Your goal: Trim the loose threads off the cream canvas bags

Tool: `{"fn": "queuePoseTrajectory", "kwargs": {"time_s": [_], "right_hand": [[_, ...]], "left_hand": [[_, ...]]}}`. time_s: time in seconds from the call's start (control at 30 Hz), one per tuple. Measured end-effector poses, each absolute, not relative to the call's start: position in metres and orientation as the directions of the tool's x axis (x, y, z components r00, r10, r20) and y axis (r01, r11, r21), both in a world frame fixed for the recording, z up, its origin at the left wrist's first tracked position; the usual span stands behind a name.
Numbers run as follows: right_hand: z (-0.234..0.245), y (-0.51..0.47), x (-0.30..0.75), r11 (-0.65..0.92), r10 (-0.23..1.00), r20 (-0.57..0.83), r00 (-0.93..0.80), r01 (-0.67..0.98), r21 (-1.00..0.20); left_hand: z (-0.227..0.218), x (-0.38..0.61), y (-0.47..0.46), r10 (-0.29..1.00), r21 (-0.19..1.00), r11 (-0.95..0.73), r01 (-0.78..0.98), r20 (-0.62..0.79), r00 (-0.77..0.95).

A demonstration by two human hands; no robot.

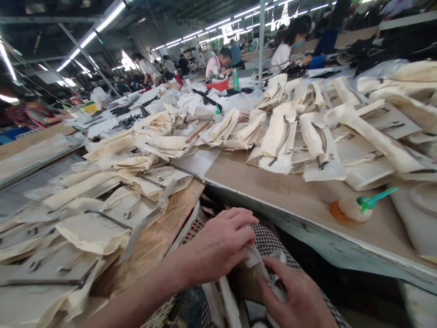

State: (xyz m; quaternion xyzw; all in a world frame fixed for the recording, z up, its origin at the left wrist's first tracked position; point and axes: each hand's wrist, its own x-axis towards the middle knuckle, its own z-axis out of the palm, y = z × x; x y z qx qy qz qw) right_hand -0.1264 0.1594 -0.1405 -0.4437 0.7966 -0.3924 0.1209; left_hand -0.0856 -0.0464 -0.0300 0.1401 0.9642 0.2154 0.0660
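Above my lap, my left hand [221,243] has its fingers bent over the top end of a cream fabric piece [251,260]. My right hand [295,291] pinches the same piece from the lower right, thumb and fingers on its edge. More cream strips [221,300] hang below it over my checked clothing [269,239]. Much of the held piece is covered by my fingers, so its full shape is hidden. A white plastic basket [193,228] is partly visible beside my left forearm.
Piles of cream fabric pieces with dark zippers [316,143] cover the table [235,177]. More pieces [94,228] lie on the wooden board [184,200] at left. A squeeze bottle [351,212] with a green nozzle lies at right. Several people work farther back.
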Motion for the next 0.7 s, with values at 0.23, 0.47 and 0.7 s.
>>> {"fn": "queuePoseTrajectory", "kwargs": {"time_s": [0.23,0.47,0.7], "right_hand": [[-0.136,0.160,-0.127,0.293,-0.803,0.127,-0.583,-0.570,-0.767],[-0.130,0.157,-0.127,0.316,-0.788,0.025,-0.615,-0.439,-0.841],[-0.128,0.155,-0.130,0.370,-0.740,-0.061,-0.670,-0.330,-0.868]], "left_hand": [[-0.045,-0.094,-0.042,0.341,0.301,0.905,0.301,-0.088,-0.936],[-0.043,-0.102,-0.051,0.501,0.397,0.799,0.452,-0.024,-0.865],[-0.039,-0.106,-0.055,0.608,0.588,0.641,0.493,0.003,-0.794]]}}
